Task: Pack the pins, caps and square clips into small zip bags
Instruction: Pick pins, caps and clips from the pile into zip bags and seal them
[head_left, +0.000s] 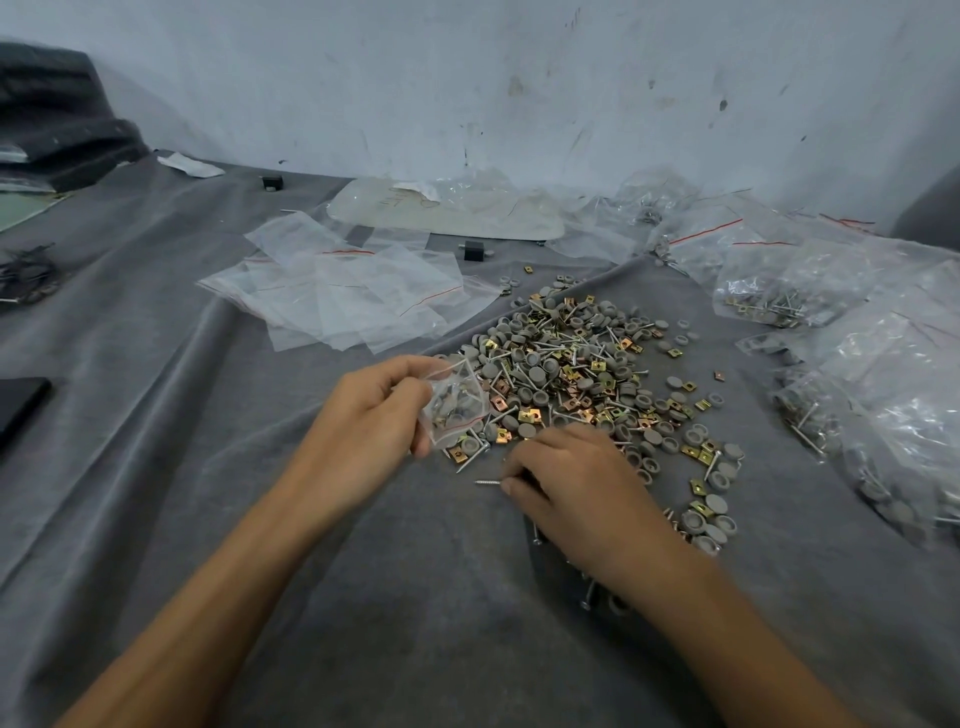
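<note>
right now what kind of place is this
Probably a small hand-packing workbench: a grey cloth-covered table holds a loose pile of pins, caps and square clips, with empty zip bags to its left and filled bags to the right.

Two hands: one left hand (374, 410), one right hand (571, 478). One small zip bag (457, 410) pinched in the left, partly filled, contents too jumbled to count. One single pin (487, 482) pinched in the right. Heaped loose, far too many to count: grey caps (719, 504), square clips (530, 414) and loose pins (711, 464), well over a hundred pieces together. Roughly eight to ten empty zip bags (353, 296), overlapping, so no exact figure. Several filled bags (769, 296) at the right, piled, number unclear. Two small black blocks (271, 182) (474, 251). One large clear bag (447, 210) at the back. One dark flat slab (21, 405) at the left edge.
</note>
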